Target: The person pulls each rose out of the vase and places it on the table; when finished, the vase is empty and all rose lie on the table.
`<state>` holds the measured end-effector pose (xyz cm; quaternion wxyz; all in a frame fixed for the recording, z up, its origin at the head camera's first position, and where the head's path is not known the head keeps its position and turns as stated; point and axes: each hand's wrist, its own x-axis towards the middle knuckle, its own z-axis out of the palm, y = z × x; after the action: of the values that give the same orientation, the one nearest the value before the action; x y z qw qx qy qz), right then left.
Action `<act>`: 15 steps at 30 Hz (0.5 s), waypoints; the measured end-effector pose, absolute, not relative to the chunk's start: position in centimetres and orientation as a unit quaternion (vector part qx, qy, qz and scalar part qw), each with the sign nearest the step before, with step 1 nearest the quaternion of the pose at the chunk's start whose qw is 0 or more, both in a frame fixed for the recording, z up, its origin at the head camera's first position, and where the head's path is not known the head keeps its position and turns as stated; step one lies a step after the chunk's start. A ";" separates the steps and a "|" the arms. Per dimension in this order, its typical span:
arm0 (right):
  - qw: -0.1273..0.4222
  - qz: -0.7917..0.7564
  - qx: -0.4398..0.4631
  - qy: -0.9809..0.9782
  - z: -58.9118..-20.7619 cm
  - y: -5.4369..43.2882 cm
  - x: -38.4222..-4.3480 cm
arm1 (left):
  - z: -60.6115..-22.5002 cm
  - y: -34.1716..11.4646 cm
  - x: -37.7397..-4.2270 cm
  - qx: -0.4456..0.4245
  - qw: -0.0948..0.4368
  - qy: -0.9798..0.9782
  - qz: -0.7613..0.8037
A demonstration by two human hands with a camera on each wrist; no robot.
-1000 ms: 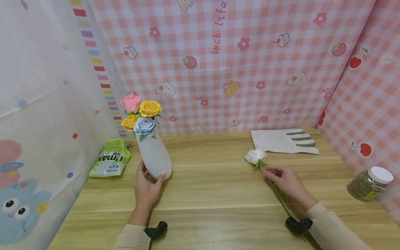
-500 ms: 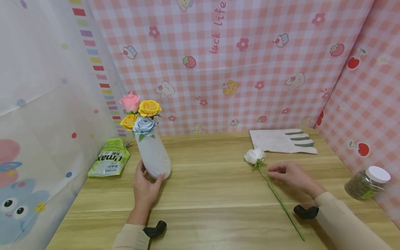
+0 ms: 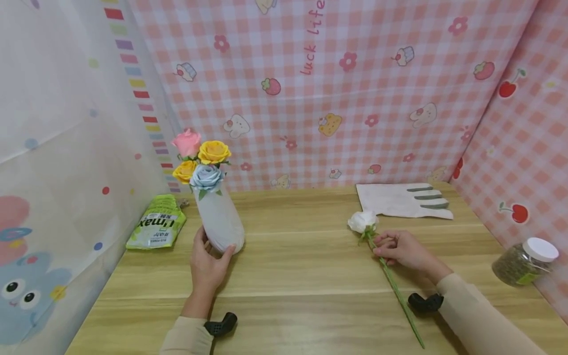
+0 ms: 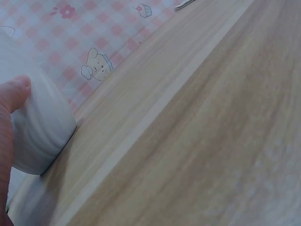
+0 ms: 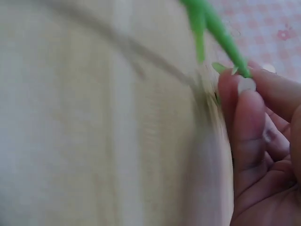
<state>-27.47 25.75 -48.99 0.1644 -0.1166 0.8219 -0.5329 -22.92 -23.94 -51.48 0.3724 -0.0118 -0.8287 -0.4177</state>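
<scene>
White rose [image 3: 363, 222] caught: the right hand [image 3: 401, 251] had just pinched its stem [image 3: 401, 301].
Frame left, the left hand [image 3: 209, 268] clasped fingers round the vase [image 3: 219, 217].

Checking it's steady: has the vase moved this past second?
No; no visible shift either way: in the head view, the vase keeps its gap from the green packet.

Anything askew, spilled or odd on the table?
No spill or damage visible. Two mild oddities: the bag at left has its print upside down, and the vase in the left hand leans left in the head view, possibly just perspective.
</scene>
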 end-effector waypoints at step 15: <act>0.118 -0.557 -0.109 0.815 -49.3 25.5 -26.3 | -51.2 -23.8 -22.8 0.005 0.359 -0.831 -0.425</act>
<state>-26.32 25.51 -49.28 0.1180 -0.1090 0.8145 -0.5574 -22.85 -23.78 -51.20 0.3592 0.0052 -0.8306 -0.4254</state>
